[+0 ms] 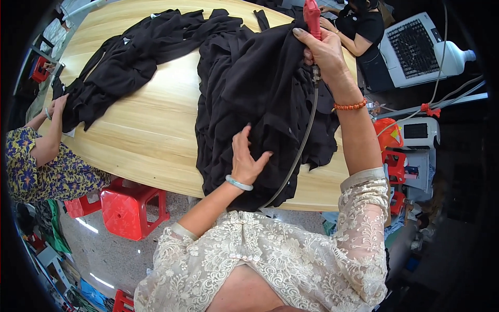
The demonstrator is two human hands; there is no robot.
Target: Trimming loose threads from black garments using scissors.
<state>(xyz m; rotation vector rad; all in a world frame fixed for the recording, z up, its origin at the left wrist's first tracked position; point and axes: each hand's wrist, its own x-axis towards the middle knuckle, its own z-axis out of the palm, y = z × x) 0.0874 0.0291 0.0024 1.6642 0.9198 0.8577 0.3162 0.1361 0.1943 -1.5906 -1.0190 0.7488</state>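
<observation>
My right hand (326, 49) is raised at the far right part of the table, closed on a red air gun (312, 15). A clear hose (310, 122) hangs from its metal fitting and curves down across the cloth. An upper edge of the black garment (254, 78) reaches up to that hand; whether the fingers also pinch it I cannot tell. My left hand (246, 160), fingers spread, is over the lower part of the same black cloth, which is heaped in folds in front of me. Nothing shows in its grasp.
More black garments (130, 65) lie across the left of the wooden table (156, 125). A person in a patterned top (36, 166) handles their end; another person (364, 26) sits at the far right. Red stools (130, 208) stand below the left edge. A white machine (416, 49) is at right.
</observation>
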